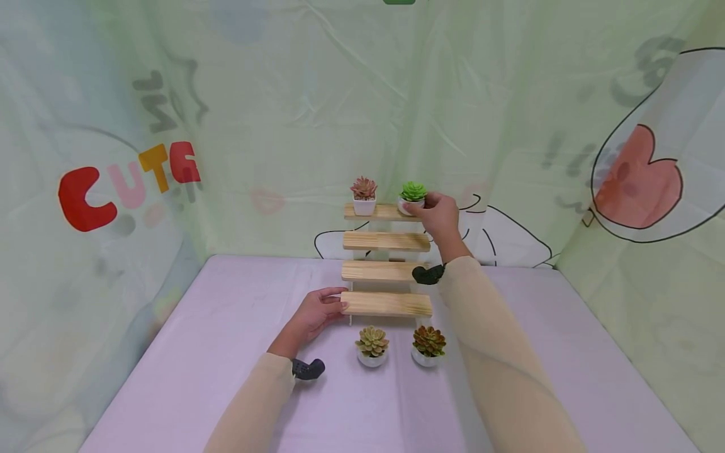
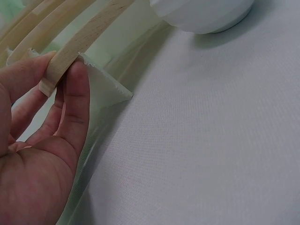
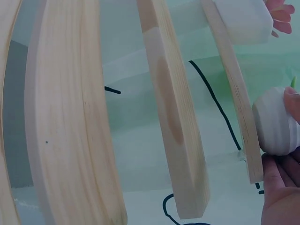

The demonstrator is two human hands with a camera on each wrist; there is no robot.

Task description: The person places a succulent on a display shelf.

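A tiered wooden stand (image 1: pixel 386 272) with several narrow shelves rises in the middle of the table. My right hand (image 1: pixel 440 217) grips the white pot of a bright green succulent (image 1: pixel 413 191) at the right end of the top shelf; in the right wrist view this white pot (image 3: pixel 274 124) sits against the shelf's edge, thumb on its side. At the left end of that shelf stands a pinkish-red succulent (image 1: pixel 364 195) in a square white pot. Down at the lowest shelf, my left hand (image 1: pixel 317 313) pinches the board's left end (image 2: pixel 63 68) between thumb and fingers.
Two more potted succulents stand on the table in front of the stand: a yellowish-green one (image 1: pixel 372 345) and a reddish-brown one (image 1: pixel 428 345). A pale lilac cloth (image 1: pixel 238 302) covers the table. Printed curtains (image 1: pixel 272 126) enclose the back and sides.
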